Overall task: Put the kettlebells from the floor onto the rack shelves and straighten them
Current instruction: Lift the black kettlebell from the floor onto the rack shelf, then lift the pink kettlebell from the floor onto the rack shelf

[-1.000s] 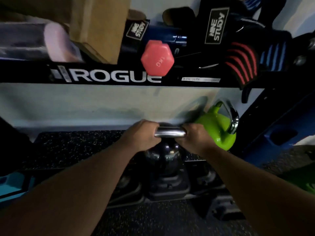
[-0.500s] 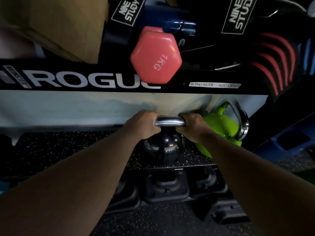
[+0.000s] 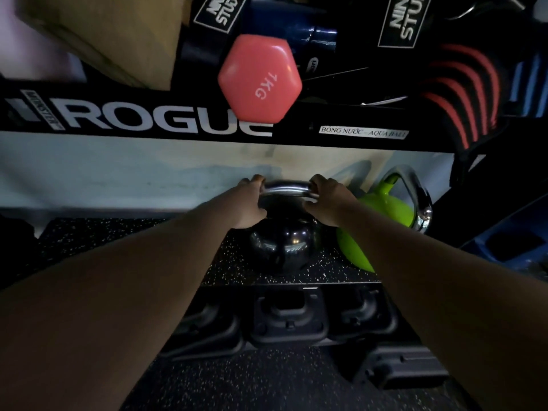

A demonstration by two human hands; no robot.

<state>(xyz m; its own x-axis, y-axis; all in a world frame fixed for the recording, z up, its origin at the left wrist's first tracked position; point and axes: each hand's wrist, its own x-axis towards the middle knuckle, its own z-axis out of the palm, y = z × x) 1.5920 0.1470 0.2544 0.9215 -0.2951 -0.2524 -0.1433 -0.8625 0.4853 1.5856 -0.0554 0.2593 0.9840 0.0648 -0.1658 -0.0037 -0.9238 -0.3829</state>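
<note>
A glossy black kettlebell (image 3: 281, 247) with a chrome handle stands on the speckled rubber rack shelf (image 3: 133, 235). My left hand (image 3: 247, 203) grips the left end of its handle and my right hand (image 3: 329, 200) grips the right end. Just to its right a lime-green kettlebell (image 3: 385, 212) with a chrome handle stands on the same shelf, tilted, close to my right forearm.
Above runs a black ROGUE rack beam (image 3: 148, 120) with a pink 1 kg dumbbell (image 3: 259, 80) jutting over it, a cardboard box (image 3: 118, 34) and dark bags. Below the shelf, black blocky weights (image 3: 289, 315) sit on the speckled floor. A blue frame (image 3: 510, 241) stands at right.
Both hands carried the black kettlebell up and forward from above the floor weights onto the shelf beside the green one. My view moved closer to the rack.
</note>
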